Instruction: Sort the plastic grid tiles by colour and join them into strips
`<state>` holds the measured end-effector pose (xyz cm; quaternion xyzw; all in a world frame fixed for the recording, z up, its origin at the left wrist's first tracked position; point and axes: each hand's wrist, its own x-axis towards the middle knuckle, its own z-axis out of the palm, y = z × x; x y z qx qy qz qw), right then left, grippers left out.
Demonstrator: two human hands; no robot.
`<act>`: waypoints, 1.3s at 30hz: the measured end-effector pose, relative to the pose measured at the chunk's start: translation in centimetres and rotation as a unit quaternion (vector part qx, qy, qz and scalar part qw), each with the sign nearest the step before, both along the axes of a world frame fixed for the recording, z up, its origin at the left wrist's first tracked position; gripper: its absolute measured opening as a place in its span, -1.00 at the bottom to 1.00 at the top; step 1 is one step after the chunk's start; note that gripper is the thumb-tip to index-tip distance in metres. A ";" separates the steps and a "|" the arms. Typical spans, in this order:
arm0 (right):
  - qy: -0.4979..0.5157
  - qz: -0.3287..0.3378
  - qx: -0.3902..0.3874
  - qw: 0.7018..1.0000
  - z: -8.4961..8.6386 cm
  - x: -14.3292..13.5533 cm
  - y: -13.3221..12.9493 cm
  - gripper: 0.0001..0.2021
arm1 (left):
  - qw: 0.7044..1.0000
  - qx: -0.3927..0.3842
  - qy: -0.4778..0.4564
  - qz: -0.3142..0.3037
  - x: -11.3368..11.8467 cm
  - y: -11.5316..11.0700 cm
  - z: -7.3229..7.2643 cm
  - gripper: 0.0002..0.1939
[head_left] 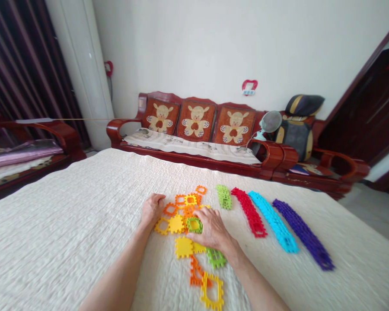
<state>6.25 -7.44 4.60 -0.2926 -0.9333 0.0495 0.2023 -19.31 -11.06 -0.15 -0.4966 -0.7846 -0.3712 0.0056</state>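
Note:
Several yellow and orange toothed plastic pieces lie in a loose pile on the white cloth, among them a solid yellow square (pixel 183 247) and a yellow frame (pixel 212 291). My right hand (pixel 210 226) is over the pile, its thumb and fingers around a green frame piece (pixel 194 225). My left hand (pixel 153 209) rests at the pile's left edge with its fingers curled; whatever they may hold is hidden. A green lattice piece (pixel 216 258) lies below my right wrist.
Rows of overlapping pieces in light green (pixel 224 197), red (pixel 249 211), light blue (pixel 273 221) and purple (pixel 303 233) lie to the right. Beyond the white cloth (pixel 68 216) stand a wooden sofa (pixel 181 154) with bear cushions and a small fan (pixel 271 122).

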 end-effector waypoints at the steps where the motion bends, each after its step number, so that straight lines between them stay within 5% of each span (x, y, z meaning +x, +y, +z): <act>1: 0.000 0.002 -0.006 1.000 -0.1 -0.1 -0.1 -0.46 | 1.000 -0.002 0.000 0.001 0.0 0.0 0.0 -0.68; 8: 0.129 0.052 -0.112 0.984 1.1 -0.5 -0.2 -0.43 | 1.000 0.007 0.005 -0.005 0.0 -0.1 0.0 -0.67; 14: 0.229 -0.041 -0.134 0.963 1.0 2.1 1.5 -0.50 | 1.000 -0.004 0.007 -0.005 -0.1 0.0 -0.1 -0.66; 19: 0.196 -0.124 -0.165 0.959 -0.4 6.5 2.8 -0.55 | 1.000 -0.018 0.010 0.000 -0.4 0.2 -0.4 -0.65; 24: 0.162 -0.122 -0.167 0.965 -1.0 8.2 3.1 -0.77 | 1.000 -0.011 0.018 0.006 -0.4 0.2 -0.7 -0.65; 34: 0.106 -0.201 -0.170 0.959 -2.0 8.6 4.0 -0.59 | 1.000 -0.011 0.022 0.001 -0.4 0.1 -0.6 -0.65; 39: 0.082 -0.200 -0.087 0.972 -2.1 8.8 3.5 -0.46 | 1.000 -0.016 0.026 0.003 -0.3 0.0 -0.4 -0.65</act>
